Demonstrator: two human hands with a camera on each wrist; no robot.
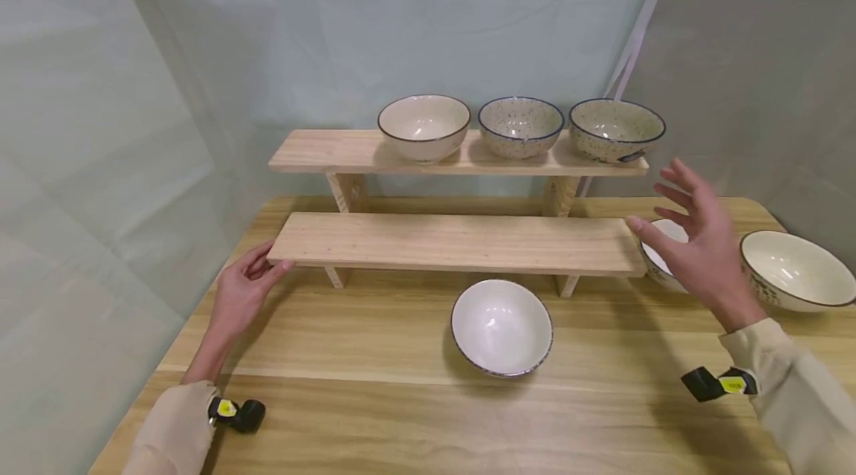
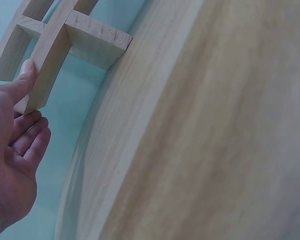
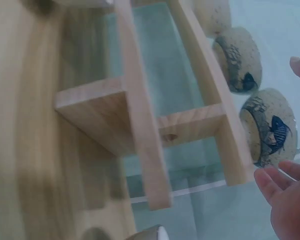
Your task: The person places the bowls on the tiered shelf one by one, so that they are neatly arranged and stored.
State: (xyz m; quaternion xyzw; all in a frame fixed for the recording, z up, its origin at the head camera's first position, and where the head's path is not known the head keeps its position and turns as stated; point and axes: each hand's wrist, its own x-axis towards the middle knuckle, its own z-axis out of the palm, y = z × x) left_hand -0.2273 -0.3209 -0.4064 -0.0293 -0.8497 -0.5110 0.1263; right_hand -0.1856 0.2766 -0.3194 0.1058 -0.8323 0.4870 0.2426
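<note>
A two-tier wooden shelf (image 1: 461,241) stands on the table. My left hand (image 1: 242,295) grips the left end of its lower board, thumb on one side and fingers on the other, as the left wrist view shows. Off the right end of the shelf, my right hand (image 1: 702,248) is raised with spread fingers and nothing in it. Nearest to it on the upper board sits a speckled bowl (image 1: 615,125) with a blue rim; a blue fish shows on its side in the right wrist view. Left of that are another speckled bowl (image 1: 520,122) and a cream bowl (image 1: 424,122).
A white bowl (image 1: 501,326) with a dark rim stands on the wooden table (image 1: 374,401) before the shelf. To the right are a small white bowl (image 1: 658,267), partly hidden by the right hand, and a large cream bowl (image 1: 799,270). Pale sheeting (image 1: 267,36) hangs behind.
</note>
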